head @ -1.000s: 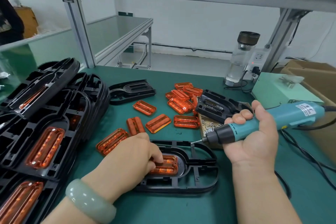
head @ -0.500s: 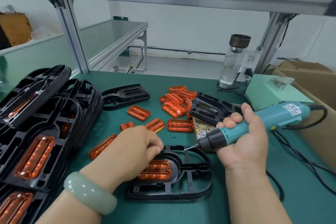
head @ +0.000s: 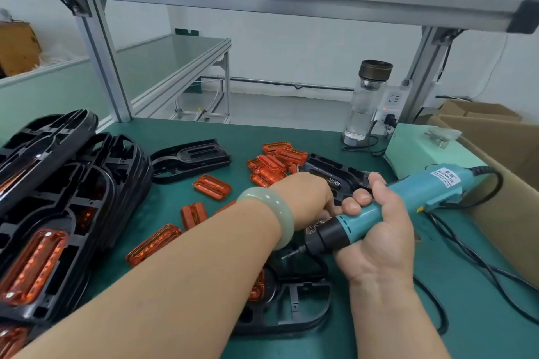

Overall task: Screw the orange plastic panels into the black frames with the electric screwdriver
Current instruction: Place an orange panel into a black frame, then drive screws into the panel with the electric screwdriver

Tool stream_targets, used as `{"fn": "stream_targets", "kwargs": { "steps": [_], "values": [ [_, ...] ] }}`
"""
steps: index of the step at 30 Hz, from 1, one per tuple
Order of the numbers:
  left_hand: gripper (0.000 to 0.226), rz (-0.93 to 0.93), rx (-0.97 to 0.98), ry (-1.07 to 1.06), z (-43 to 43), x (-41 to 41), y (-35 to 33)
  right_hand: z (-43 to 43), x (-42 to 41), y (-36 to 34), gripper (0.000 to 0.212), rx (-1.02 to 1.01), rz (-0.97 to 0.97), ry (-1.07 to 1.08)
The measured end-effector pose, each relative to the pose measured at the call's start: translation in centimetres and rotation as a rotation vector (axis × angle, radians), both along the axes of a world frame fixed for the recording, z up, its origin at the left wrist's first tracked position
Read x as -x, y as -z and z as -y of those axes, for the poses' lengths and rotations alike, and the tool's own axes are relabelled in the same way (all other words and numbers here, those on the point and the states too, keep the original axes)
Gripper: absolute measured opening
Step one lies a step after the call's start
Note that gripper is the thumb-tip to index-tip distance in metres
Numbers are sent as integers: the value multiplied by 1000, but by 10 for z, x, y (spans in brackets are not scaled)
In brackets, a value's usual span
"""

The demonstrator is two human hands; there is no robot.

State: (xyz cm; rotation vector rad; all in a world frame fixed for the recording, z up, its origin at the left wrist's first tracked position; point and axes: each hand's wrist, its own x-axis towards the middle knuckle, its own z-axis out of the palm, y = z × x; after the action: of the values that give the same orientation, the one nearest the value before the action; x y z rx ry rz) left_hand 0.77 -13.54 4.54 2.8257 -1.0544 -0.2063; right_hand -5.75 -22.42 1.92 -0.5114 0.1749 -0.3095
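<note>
Fetching 1 screw, apparently: left hand, fingers hidden, behind the screwdriver the right hand clasps; next, load it.

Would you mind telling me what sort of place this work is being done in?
Probably a factory assembly bench: an aluminium-framed workstation with a green mat, a stack of black frames fitted with orange panels, and a corded electric screwdriver in the right hand.
</note>
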Motion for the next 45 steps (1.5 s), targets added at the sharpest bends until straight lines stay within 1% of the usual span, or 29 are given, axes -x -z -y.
{"fn": "stream_targets", "kwargs": {
  "steps": [2, 5, 9, 13, 15, 18, 21, 23, 26, 28, 29, 31, 34, 38, 40, 43, 45],
  "values": [
    [16, -35, -91, -7, 6, -2, -1, -1, 1, 0, 9, 12, -5, -4],
    [17, 25, -177, 9, 15, -2, 0, -1, 1, 0, 9, 27, -9, 14],
    [18, 36, -113, 3, 17, -3, 3, 2, 1, 0, 8, 24, -6, 17],
    [12, -14, 110, -58, 3, -2, 6, 2, 1, -1, 10, 22, -2, 13],
    [17, -30, 214, -94, -3, -2, 9, 3, 0, -1, 10, 20, 2, 19],
    [18, -104, 371, -182, -8, -2, 14, 3, 0, 0, 9, 32, 1, 21],
    [15, -210, 568, -286, -10, -1, 16, 3, 0, 1, 9, 47, 0, 28],
    [14, -346, 760, -377, -10, 2, 15, 3, 0, 1, 9, 55, -1, 36],
    [13, -632, 1117, -571, -9, 10, 8, 2, 0, 1, 9, 58, 3, 41],
    [16, -784, 1283, -698, -14, 16, 3, 2, 0, 1, 10, 68, 4, 43],
    [18, -823, 1326, -738, -19, 20, 2, 2, 0, 1, 11, 72, 7, 44],
    [17, -846, 1372, -749, -32, 30, 2, 1, 1, 1, 12, 71, 15, 49],
    [8, -811, 1472, -712, -56, 50, 7, -1, 2, 1, 12, 56, 25, 48],
    [8, -799, 1621, -751, -85, 74, 14, -2, 3, 2, 10, 22, 26, 49],
    [5, -811, 1627, -751, -92, 84, 19, -3, 3, 3, 10, -1, 31, 54],
    [14, -766, 1599, -742, -97, 96, 25, -5, 4, 2, 9, -40, 47, 55],
    [16, -740, 1615, -743, -97, 101, 29, -7, 5, 3, 8, -61, 65, 58]
  ]
}}
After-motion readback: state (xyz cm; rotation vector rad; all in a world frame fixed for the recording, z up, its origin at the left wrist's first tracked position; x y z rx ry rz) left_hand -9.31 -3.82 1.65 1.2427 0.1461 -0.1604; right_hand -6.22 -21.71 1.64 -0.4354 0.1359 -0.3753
